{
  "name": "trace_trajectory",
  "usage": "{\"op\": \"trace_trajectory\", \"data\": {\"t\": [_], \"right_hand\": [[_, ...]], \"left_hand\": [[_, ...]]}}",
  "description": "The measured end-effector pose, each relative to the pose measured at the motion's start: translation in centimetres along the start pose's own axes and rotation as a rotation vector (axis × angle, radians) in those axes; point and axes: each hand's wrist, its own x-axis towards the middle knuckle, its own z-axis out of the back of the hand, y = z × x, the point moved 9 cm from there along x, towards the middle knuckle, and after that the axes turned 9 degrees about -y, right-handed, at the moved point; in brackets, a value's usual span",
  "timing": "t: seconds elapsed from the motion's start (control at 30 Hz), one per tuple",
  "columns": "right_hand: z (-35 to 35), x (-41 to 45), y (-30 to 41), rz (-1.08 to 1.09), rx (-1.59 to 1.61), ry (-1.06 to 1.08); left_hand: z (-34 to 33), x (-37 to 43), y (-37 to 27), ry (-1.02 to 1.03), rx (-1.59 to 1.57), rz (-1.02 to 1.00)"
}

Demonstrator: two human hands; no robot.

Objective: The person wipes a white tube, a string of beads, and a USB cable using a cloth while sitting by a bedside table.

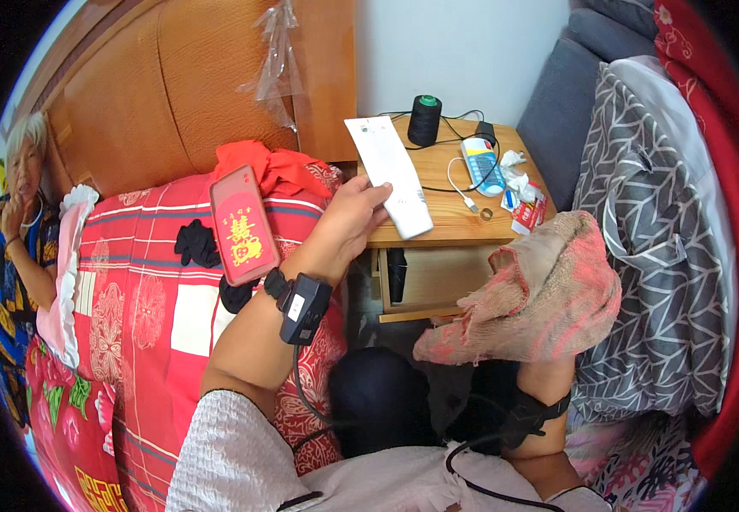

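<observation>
My left hand (357, 214) grips a white squeeze tube (389, 173) by its side, above the left front edge of a wooden nightstand (449, 225). The tube is tilted and bears small print. A worn beige and pink towel (536, 301) covers my right hand, and I cannot see the fingers beneath it. The bare right forearm (549, 381) comes out below the towel. The towel hangs in front of the nightstand's right side, with a frayed corner to the left.
On the nightstand are a black thread spool (425, 121), a blue and white power strip (483, 168), cables, crumpled tissue (515, 173) and a brown ring (486, 214). Its drawer (440, 275) is partly out. A red phone case (243, 224) lies on the bed, where another person (21, 224) leans.
</observation>
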Motion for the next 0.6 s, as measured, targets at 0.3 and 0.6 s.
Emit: {"op": "trace_trajectory", "data": {"t": [0.3, 0.6], "right_hand": [[0.2, 0.9, -0.2, -0.362, 0.792, -0.194], [-1.6, 5.0, 3.9, -0.138, 0.593, 0.007]], "left_hand": [[0.4, 0.2, 1.5, -0.009, 0.325, -0.043], [1.8, 2.6, 0.6, -0.041, 0.496, -0.263]]}}
